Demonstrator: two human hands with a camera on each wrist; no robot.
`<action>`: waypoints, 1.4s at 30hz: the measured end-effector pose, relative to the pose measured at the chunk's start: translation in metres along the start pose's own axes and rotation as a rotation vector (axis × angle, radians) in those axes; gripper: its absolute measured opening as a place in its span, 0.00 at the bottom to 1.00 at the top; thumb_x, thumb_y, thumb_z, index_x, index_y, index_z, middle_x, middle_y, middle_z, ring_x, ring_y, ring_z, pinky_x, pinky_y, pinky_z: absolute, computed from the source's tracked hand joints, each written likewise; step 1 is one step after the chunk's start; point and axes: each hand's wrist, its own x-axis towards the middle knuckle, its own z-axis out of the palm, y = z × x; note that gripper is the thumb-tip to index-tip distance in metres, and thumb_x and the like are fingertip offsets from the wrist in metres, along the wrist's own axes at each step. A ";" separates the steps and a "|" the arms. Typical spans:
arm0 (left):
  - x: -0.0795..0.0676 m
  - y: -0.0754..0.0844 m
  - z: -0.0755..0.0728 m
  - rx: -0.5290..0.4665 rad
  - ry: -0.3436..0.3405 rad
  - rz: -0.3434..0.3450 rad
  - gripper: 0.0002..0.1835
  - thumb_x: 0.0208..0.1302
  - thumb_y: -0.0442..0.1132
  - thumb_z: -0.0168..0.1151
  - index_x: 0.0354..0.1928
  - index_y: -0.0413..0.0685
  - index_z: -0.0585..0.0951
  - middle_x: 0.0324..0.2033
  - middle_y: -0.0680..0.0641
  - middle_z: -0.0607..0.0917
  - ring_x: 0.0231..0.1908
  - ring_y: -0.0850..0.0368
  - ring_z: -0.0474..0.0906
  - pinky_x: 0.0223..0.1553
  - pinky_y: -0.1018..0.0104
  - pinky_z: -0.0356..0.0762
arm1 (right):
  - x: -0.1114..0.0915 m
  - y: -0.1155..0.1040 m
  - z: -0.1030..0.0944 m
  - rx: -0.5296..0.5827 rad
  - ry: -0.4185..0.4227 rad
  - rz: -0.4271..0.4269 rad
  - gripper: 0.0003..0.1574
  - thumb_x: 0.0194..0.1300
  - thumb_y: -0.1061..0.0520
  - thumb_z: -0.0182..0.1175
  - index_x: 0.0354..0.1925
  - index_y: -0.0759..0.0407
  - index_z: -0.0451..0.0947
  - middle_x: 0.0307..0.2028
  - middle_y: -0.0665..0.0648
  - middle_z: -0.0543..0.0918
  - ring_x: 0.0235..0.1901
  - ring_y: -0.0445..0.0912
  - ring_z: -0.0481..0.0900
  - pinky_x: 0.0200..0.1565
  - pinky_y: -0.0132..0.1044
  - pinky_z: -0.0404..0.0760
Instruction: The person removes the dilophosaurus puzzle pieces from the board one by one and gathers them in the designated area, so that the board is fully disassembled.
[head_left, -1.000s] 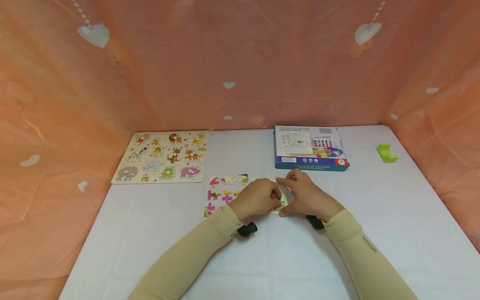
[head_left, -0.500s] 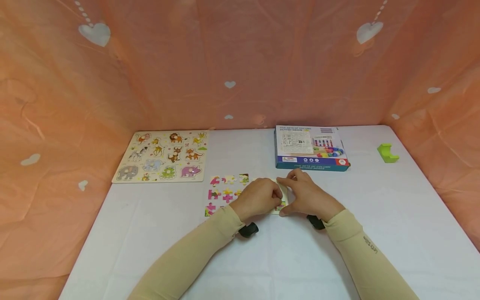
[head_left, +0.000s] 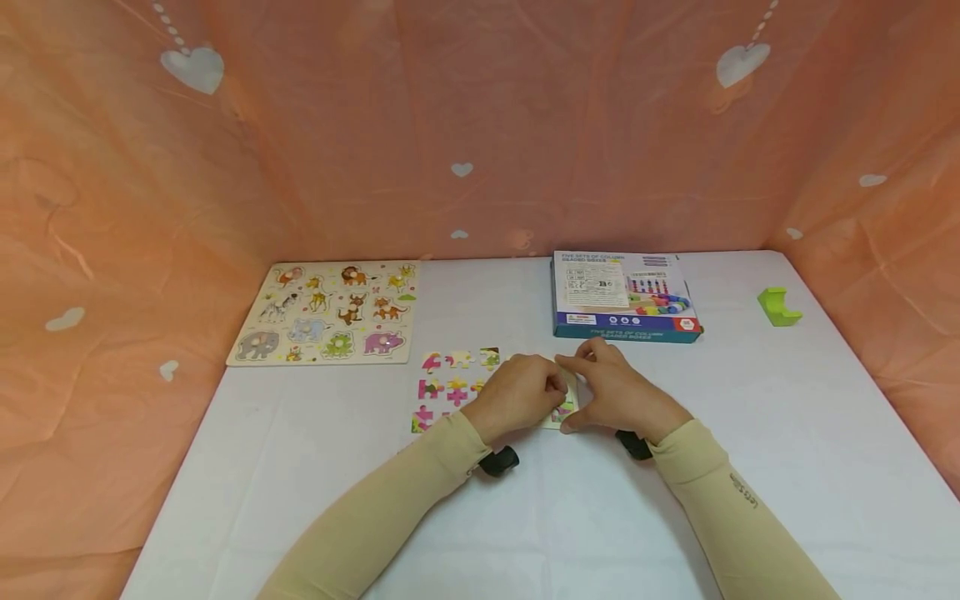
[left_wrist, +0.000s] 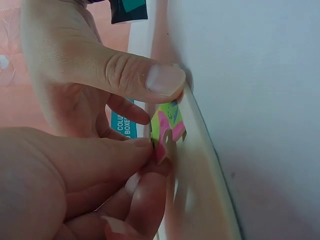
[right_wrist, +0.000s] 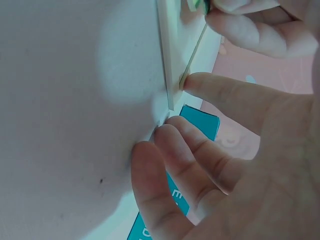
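Observation:
My left hand (head_left: pixel 521 392) pinches a small pink and green jigsaw piece (left_wrist: pixel 168 120) between thumb and fingertips, tilted close over a pale wooden puzzle board (left_wrist: pixel 202 167). The board lies on the table, mostly covered by both hands in the head view. My right hand (head_left: pixel 615 390) holds the board's right side, thumb at the near corner and index finger at the far one. In the right wrist view, that index finger (right_wrist: pixel 220 90) touches the corner, while the other fingers curl beside the board near the tabletop.
Loose pink and yellow jigsaw pieces (head_left: pixel 456 392) lie in rows left of the board. An animal peg puzzle (head_left: pixel 324 317) is at the back left. Behind the hands lies a blue and white bead-set box (head_left: pixel 626 296); a green block (head_left: pixel 778 307) stands far right.
The hands stay nearly in place over the board. The left fingers have shifted slightly at the jigsaw piece, and the whole head view has drifted a little.

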 end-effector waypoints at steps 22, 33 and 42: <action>-0.014 -0.024 -0.026 -0.123 0.027 -0.068 0.06 0.74 0.41 0.70 0.39 0.52 0.93 0.35 0.57 0.90 0.40 0.58 0.80 0.48 0.62 0.79 | 0.005 -0.004 0.002 -0.017 -0.023 0.013 0.63 0.49 0.44 0.88 0.78 0.57 0.72 0.62 0.61 0.70 0.59 0.55 0.68 0.56 0.50 0.80; -0.056 -0.053 -0.052 -0.090 0.063 -0.065 0.04 0.71 0.38 0.73 0.37 0.52 0.93 0.30 0.56 0.89 0.33 0.61 0.79 0.44 0.64 0.78 | 0.002 -0.005 -0.002 -0.049 -0.023 0.050 0.65 0.47 0.45 0.89 0.78 0.56 0.72 0.65 0.63 0.70 0.61 0.57 0.68 0.58 0.54 0.82; -0.064 -0.059 -0.049 -0.112 0.021 -0.059 0.06 0.71 0.35 0.71 0.36 0.50 0.93 0.30 0.56 0.90 0.32 0.61 0.77 0.36 0.68 0.75 | 0.000 -0.002 -0.001 -0.046 -0.023 0.058 0.65 0.47 0.45 0.89 0.78 0.56 0.71 0.65 0.63 0.70 0.62 0.58 0.68 0.61 0.56 0.82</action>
